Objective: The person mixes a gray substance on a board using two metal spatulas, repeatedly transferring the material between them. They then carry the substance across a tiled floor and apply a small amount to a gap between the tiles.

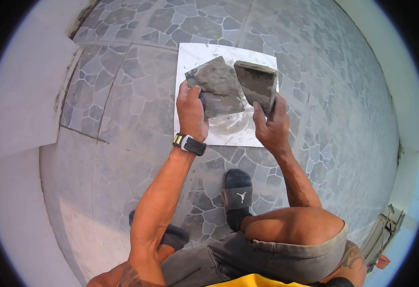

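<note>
My left hand (190, 106) grips the lower left side of a dark, flat square plate (215, 106), thumb on top. A thick layer of wet grey mortar (214, 79) covers much of its upper face. My right hand (272, 125) is closed around the lower end of a thin rectangular slab (257, 82), tilted and smeared with grey mortar. Its kind is hard to tell. The slab's left edge is close to the plate's right side. Both are held above a white sheet (262, 57) marked with grey smears.
Grey stone-patterned floor tiles (315, 158) surround the sheet. My sandalled foot (238, 193) stands just below it, the other foot (175, 237) further back. White walls (22, 95) run along the left and right. Some clutter (386, 229) lies at the lower right.
</note>
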A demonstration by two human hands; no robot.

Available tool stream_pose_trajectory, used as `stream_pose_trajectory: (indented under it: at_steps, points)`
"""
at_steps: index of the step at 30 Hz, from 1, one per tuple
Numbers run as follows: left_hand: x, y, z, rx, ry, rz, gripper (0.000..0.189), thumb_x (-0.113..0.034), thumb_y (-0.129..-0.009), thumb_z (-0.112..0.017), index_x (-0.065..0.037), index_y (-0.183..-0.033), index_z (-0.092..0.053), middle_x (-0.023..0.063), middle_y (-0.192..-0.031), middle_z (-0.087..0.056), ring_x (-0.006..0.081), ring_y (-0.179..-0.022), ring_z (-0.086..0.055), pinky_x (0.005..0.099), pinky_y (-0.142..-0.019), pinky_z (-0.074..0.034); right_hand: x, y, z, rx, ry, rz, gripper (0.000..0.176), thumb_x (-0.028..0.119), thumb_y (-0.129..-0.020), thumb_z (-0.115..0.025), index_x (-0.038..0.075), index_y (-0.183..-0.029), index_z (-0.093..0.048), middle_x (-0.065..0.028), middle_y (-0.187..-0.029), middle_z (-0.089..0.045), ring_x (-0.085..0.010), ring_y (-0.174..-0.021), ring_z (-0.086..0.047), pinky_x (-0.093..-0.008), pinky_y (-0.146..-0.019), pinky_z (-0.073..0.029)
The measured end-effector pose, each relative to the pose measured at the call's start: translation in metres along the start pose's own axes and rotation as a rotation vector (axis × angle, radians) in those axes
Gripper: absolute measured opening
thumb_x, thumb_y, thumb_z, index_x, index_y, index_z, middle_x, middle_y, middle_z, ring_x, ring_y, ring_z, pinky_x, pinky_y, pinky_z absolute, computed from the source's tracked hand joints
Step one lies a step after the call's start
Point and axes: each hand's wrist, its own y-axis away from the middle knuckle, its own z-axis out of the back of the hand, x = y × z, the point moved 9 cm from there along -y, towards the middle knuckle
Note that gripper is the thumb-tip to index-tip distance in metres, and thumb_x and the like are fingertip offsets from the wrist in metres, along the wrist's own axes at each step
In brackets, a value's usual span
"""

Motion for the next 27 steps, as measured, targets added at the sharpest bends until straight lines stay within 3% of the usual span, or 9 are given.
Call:
stream_pose_trajectory:
  at_steps: [1, 3, 8, 10, 14, 17, 22, 27]
  points:
    - [0.001, 0.001, -0.001, -0.003, 0.011, 0.005, 0.024, -0.013, -0.094, -0.046, -0.007, -0.116, -0.055, 0.0055, -0.107, -0.063, 0.0182, -0.094, -0.063, 0.0353, -0.081, -0.054, 0.018, 0.001, -0.005, -0.017, 0.153, 0.157, 0.054, -0.006, -0.089, -0.061, -0.003, -0.138, -0.041, -0.0226, -0.125, -0.061, -0.0305, -0.109, -0.067, -0.0376, -0.093, -0.053]
    - [0.002, 0.004, -0.005, -0.006, 0.033, 0.014, 0.026, -0.012, -0.094, -0.045, -0.006, -0.118, -0.055, 0.0058, -0.107, -0.062, 0.0183, -0.096, -0.063, 0.0356, -0.082, -0.053, 0.035, 0.004, -0.017, -0.001, 0.175, 0.370, 0.066, -0.015, -0.079, -0.059, 0.003, -0.141, -0.044, -0.0230, -0.135, -0.055, -0.0383, -0.125, -0.055, -0.0420, -0.102, -0.048]
    - [-0.008, 0.005, -0.010, 0.024, -0.029, -0.014, 0.030, -0.010, -0.094, -0.045, -0.004, -0.121, -0.054, 0.0054, -0.106, -0.062, 0.0152, -0.094, -0.060, 0.0328, -0.081, -0.052, 0.016, 0.014, -0.024, -0.035, 0.268, 0.421, 0.069, -0.020, -0.075, -0.054, 0.006, -0.139, -0.049, -0.0233, -0.139, -0.051, -0.0397, -0.126, -0.053, -0.0439, -0.103, -0.048]
    - [-0.009, 0.008, -0.007, 0.006, -0.035, -0.018, 0.031, -0.007, -0.092, -0.046, -0.003, -0.122, -0.055, 0.0045, -0.102, -0.063, 0.0116, -0.088, -0.057, 0.0271, -0.076, -0.049, -0.001, 0.015, -0.025, -0.006, 0.307, 0.395, 0.065, -0.018, -0.077, -0.053, 0.005, -0.138, -0.048, -0.0220, -0.139, -0.052, -0.0388, -0.126, -0.054, -0.0430, -0.101, -0.049]
    - [-0.014, 0.008, 0.002, -0.028, -0.095, -0.020, 0.031, -0.007, -0.093, -0.046, -0.001, -0.122, -0.055, 0.0035, -0.101, -0.062, 0.0097, -0.082, -0.054, 0.0265, -0.072, -0.047, -0.028, 0.015, -0.017, 0.107, 0.348, 0.309, 0.055, -0.016, -0.080, -0.053, 0.004, -0.132, -0.053, -0.0202, -0.135, -0.056, -0.0356, -0.123, -0.057, -0.0404, -0.098, -0.051]
    - [-0.026, 0.004, 0.001, -0.012, -0.122, -0.072, 0.031, -0.007, -0.093, -0.047, -0.001, -0.122, -0.055, 0.0022, -0.098, -0.063, 0.0082, -0.078, -0.053, 0.0256, -0.071, -0.046, -0.038, 0.014, 0.002, 0.064, 0.015, 0.029, 0.055, -0.016, -0.077, -0.056, 0.006, -0.128, -0.057, -0.0173, -0.127, -0.061, -0.0300, -0.117, -0.062, -0.0389, -0.098, -0.050]
    - [-0.031, -0.003, 0.006, 0.032, -0.179, -0.090, 0.031, -0.006, -0.094, -0.046, 0.000, -0.123, -0.055, 0.0006, -0.097, -0.063, 0.0052, -0.077, -0.052, 0.0234, -0.070, -0.045, -0.020, -0.009, 0.021, 0.118, -0.068, 0.105, 0.043, -0.011, -0.072, -0.054, 0.003, -0.112, -0.065, -0.0135, -0.107, -0.066, -0.0218, -0.093, -0.064, -0.0291, -0.080, -0.050]
    - [-0.025, -0.007, 0.010, 0.069, -0.257, -0.129, 0.037, -0.007, -0.095, -0.047, 0.001, -0.131, -0.052, 0.0005, -0.094, -0.063, 0.0044, -0.074, -0.050, 0.0232, -0.067, -0.044, 0.024, -0.037, 0.022, 0.241, 0.050, 0.159, 0.038, -0.009, -0.068, -0.054, -0.001, -0.102, -0.066, -0.0124, -0.099, -0.066, -0.0229, -0.087, -0.063, -0.0311, -0.078, -0.050]
